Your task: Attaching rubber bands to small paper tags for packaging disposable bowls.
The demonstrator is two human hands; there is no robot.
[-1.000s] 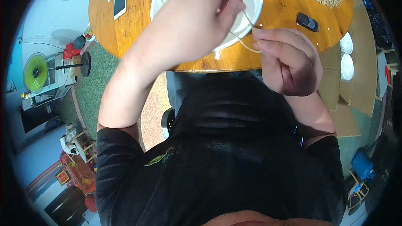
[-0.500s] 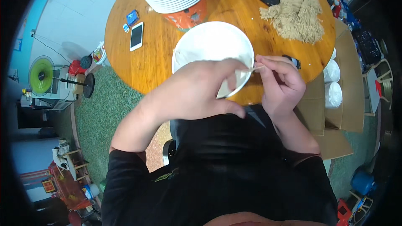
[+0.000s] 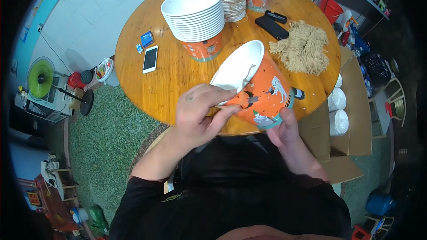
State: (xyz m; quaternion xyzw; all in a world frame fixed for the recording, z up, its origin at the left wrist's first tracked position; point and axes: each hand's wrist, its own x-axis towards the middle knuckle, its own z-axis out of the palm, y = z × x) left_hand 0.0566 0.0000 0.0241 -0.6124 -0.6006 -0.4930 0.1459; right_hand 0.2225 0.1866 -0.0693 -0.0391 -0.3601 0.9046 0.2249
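Observation:
An orange paper bucket (image 3: 269,84) with a white inside is tilted over the near edge of the round table, its mouth facing up and left. Cat and bat pictures decorate its wall, and a teal band runs round its base. My left hand (image 3: 195,113) is closed on the near side of the rim, thumb on the orange wall. With the thumb on the teal base edge, my right hand (image 3: 288,135) holds the bottom; its other fingers are mostly hidden. A thin tan cord (image 3: 249,74) lies against the white inside.
A stack of matching buckets (image 3: 193,18) stands behind, with more stacks (image 3: 233,2) farther back. Tan cords (image 3: 307,46) lie heaped at right beside a black case (image 3: 271,27). A phone (image 3: 150,59) is at left. A cardboard box (image 3: 358,111) holding white wrapped rolls stands at right.
The bucket has gone from upright to tilted, showing its orange wall. My right hand has left the cord at the rim for the base; my left hand has taken the rim. The view has shifted.

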